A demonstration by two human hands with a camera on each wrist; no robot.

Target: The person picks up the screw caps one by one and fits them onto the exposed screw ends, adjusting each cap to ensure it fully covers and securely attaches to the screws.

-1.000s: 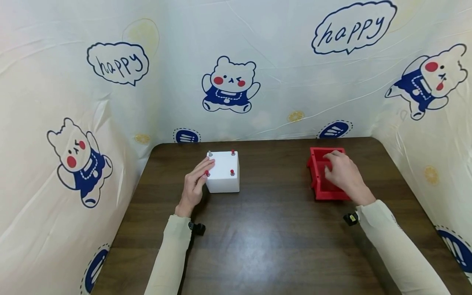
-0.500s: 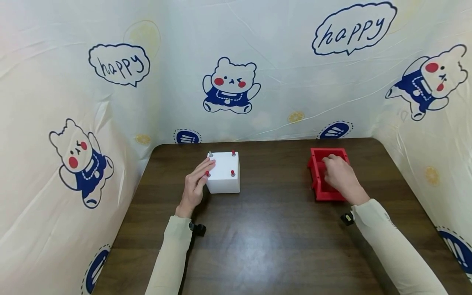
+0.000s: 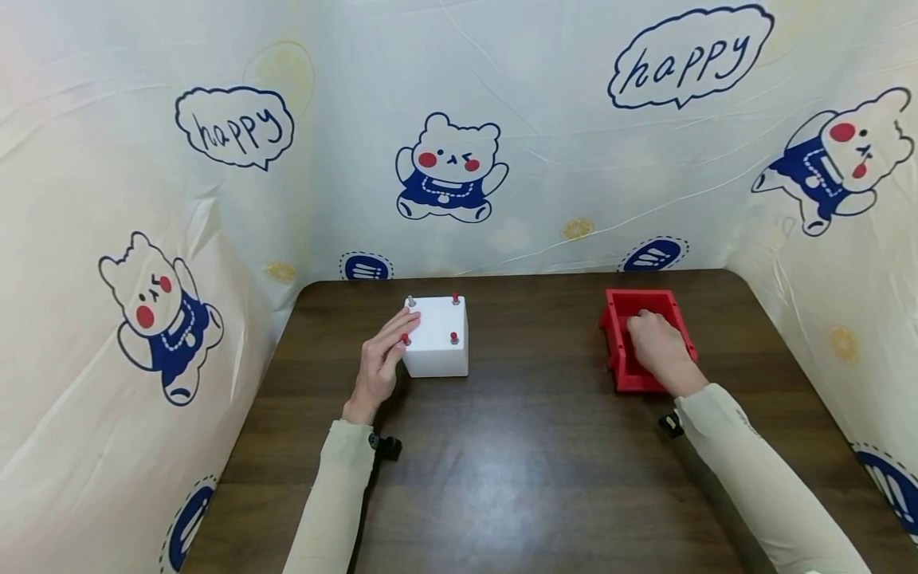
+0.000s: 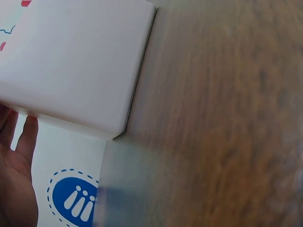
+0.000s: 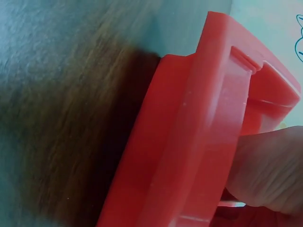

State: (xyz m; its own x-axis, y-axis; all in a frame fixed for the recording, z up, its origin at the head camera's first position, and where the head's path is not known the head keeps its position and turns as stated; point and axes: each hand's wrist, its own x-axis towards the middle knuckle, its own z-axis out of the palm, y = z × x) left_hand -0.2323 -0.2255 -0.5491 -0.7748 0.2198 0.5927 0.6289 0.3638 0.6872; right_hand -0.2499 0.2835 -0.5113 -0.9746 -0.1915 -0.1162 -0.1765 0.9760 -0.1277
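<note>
On the left of the table stands a white box (image 3: 437, 351) with metal posts at its top corners. Three posts carry red caps, such as the front right cap (image 3: 454, 338); the back left post (image 3: 412, 300) is bare metal. My left hand (image 3: 374, 363) rests along the box's left side, fingers extended onto its top edge. In the left wrist view its fingers (image 4: 28, 137) touch the box's side. At the right, my right hand (image 3: 658, 347) reaches down into a red bin (image 3: 613, 339). Its fingertips are hidden inside, and I cannot tell whether they hold anything. A small shiny piece (image 5: 232, 204) shows below that hand.
The dark wooden table (image 3: 495, 470) runs between box and bin and toward me. A printed sheet (image 3: 545, 159) hangs behind the table and on both sides. Each wrist wears a small black camera, such as the left camera (image 3: 389, 448).
My right hand has moved a little left and lower into the red bin, its raised fingers dropping out of sight. The left hand keeps its place on the white box.
</note>
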